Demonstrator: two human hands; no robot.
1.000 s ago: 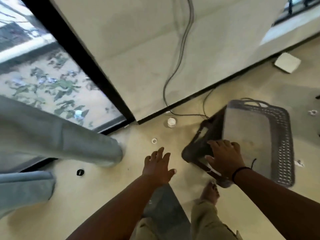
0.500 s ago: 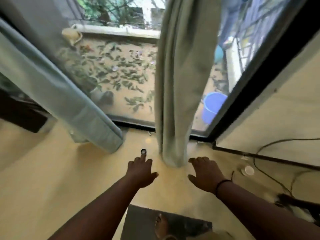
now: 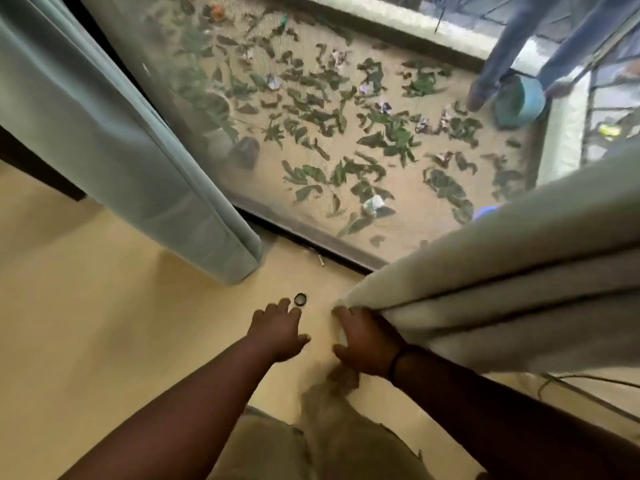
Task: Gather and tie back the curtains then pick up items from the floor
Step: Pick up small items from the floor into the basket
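A small black ring lies on the cream floor near the sliding door's track. My left hand reaches over the floor with its fingers spread and straight; the fingertips end just short of the ring. My right hand is flat, back up, and touches the bottom hem of the pale cream curtain, which drapes over its right side. A teal curtain hangs at the left, with its hem down on the floor.
A small pale object lies by the door track. Beyond the screen, a balcony is strewn with leaves; a teal bucket and another person's legs are there. A cable runs along the floor at right. Dark furniture stands at left.
The view swung from the grey basket to the door. My right hand left the basket and now touches the cream curtain's hem; my left hand has stayed by the black ring.
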